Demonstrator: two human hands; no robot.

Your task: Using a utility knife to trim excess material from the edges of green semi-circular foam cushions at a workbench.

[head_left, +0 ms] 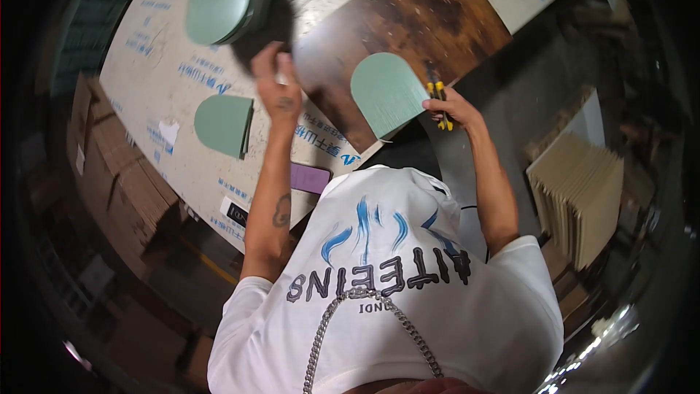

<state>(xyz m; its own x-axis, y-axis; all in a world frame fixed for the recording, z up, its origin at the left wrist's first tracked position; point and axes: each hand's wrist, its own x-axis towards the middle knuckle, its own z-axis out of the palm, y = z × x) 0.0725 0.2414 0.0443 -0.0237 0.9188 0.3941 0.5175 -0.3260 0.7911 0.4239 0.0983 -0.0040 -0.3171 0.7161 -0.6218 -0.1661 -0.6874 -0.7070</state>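
My right hand [453, 107] is closed round pliers [440, 106] with yellow and black handles. The same hand pinches the edge of a pale green, round-topped panel [388, 91], which lies over the brown board near the table's edge. My left hand [278, 84] is raised over the table with its fingers apart and a little blurred; I see nothing held in it. Just beyond it stands a tall stack of matching green panels [219, 1]. A smaller pile of green panels [221, 125] lies to the left of my left forearm.
A purple phone-like slab [310, 178] lies at the near edge of the printed white table [146, 66]. The dark brown board [437, 14] covers its right part. Flat cardboard [576, 197] is stacked at the right, and cartons [120, 168] stand at the left.
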